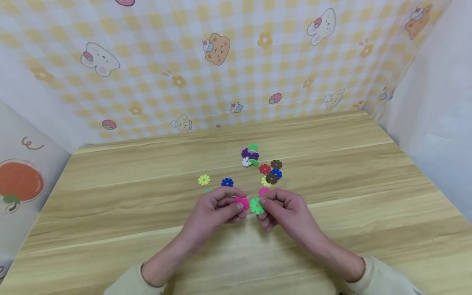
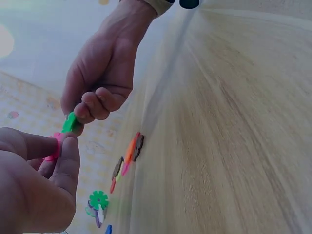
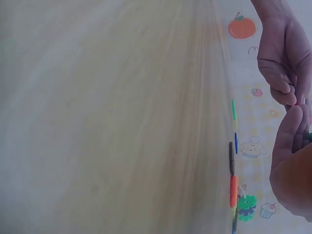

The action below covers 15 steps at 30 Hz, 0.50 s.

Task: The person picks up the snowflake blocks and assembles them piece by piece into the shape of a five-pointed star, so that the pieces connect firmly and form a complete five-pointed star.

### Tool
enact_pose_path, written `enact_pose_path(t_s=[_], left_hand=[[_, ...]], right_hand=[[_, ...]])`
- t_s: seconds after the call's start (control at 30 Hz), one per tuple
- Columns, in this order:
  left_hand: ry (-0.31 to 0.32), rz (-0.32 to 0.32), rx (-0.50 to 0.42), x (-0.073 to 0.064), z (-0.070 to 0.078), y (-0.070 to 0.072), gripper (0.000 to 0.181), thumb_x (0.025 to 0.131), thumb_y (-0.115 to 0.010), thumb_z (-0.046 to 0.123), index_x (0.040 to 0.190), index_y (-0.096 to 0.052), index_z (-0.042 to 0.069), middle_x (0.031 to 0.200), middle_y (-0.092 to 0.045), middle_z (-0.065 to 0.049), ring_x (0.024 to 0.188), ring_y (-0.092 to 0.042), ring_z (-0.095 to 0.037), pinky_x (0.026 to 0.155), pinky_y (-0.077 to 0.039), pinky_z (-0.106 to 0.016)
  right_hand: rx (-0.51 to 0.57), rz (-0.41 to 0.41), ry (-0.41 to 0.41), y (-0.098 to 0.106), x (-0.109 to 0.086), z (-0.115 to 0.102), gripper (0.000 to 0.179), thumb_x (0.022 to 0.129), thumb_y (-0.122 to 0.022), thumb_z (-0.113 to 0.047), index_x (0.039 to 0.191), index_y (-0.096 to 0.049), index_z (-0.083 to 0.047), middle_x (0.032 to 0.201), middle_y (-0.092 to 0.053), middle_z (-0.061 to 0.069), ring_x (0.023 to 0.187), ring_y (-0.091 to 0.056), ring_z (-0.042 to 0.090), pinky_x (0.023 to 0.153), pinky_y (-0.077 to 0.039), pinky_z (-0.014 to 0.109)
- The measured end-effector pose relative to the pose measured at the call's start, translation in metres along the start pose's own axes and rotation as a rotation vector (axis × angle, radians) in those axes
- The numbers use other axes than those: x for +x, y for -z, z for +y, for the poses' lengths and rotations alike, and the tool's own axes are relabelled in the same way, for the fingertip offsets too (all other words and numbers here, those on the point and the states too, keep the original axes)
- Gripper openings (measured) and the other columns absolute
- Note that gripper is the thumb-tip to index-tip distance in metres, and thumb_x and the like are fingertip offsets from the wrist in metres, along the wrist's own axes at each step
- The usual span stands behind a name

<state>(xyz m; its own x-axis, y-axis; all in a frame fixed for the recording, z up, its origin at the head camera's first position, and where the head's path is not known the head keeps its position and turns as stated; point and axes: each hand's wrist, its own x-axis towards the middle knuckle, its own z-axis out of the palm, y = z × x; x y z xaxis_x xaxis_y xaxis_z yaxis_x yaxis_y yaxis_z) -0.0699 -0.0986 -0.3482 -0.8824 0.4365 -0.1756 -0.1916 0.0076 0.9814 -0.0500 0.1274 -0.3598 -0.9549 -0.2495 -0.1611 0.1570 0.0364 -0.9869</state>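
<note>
In the head view my left hand (image 1: 212, 209) pinches a pink notched disc (image 1: 242, 203) between thumb and fingers. Facing it, my right hand (image 1: 287, 211) pinches a green notched disc (image 1: 256, 206) the same way. The two discs are held edge to edge above the table, and the left wrist view shows the green disc (image 2: 69, 122) meeting or nearly meeting the pink disc (image 2: 57, 141); whether they interlock I cannot tell. In the right wrist view the fingers hide most of both pieces.
Past the hands lie a yellow disc (image 1: 204, 180), a blue disc (image 1: 227, 182), a red disc (image 1: 264, 169), brown discs (image 1: 276, 164) and another pink disc (image 1: 264, 191). Farther back stands a joined cluster of purple, white and green discs (image 1: 250, 154). A patterned cloth (image 1: 243, 73) hangs behind the wooden table (image 1: 110, 184).
</note>
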Motion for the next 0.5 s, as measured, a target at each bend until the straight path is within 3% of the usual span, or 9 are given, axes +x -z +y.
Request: enact_pose_path(t_s=[0.1,0.3,0.5], left_hand=[[-0.03,0.011,0.032,-0.002,0.001,-0.004,0.03,0.099,-0.065,0.004,0.128,-0.062,-0.005,0.111,-0.075,-0.019,0.097,-0.075,-0.033,0.084,-0.062,-0.036],[-0.11,0.042,0.102,-0.007,0.0,-0.012,0.016,0.097,-0.067,0.0,0.112,-0.067,-0.005,0.104,-0.076,-0.02,0.09,-0.076,-0.022,0.082,-0.062,-0.035],[-0.193,0.058,0.139,-0.011,-0.001,-0.017,0.009,0.096,-0.068,0.001,0.105,-0.07,-0.002,0.102,-0.076,-0.024,0.088,-0.076,-0.021,0.08,-0.063,-0.034]], right_hand=[[0.027,0.001,-0.024,-0.001,0.0,-0.001,0.027,0.104,-0.061,-0.016,0.109,-0.062,0.01,0.083,-0.07,0.011,0.069,-0.068,0.016,0.067,-0.063,0.037],[0.106,-0.017,-0.078,-0.001,-0.001,-0.003,0.025,0.103,-0.062,-0.016,0.104,-0.062,0.008,0.081,-0.071,0.008,0.067,-0.068,0.015,0.065,-0.062,0.033],[0.22,-0.016,-0.124,-0.005,-0.006,-0.005,0.019,0.102,-0.061,-0.013,0.104,-0.061,0.007,0.082,-0.073,0.007,0.072,-0.073,0.015,0.072,-0.064,0.036]])
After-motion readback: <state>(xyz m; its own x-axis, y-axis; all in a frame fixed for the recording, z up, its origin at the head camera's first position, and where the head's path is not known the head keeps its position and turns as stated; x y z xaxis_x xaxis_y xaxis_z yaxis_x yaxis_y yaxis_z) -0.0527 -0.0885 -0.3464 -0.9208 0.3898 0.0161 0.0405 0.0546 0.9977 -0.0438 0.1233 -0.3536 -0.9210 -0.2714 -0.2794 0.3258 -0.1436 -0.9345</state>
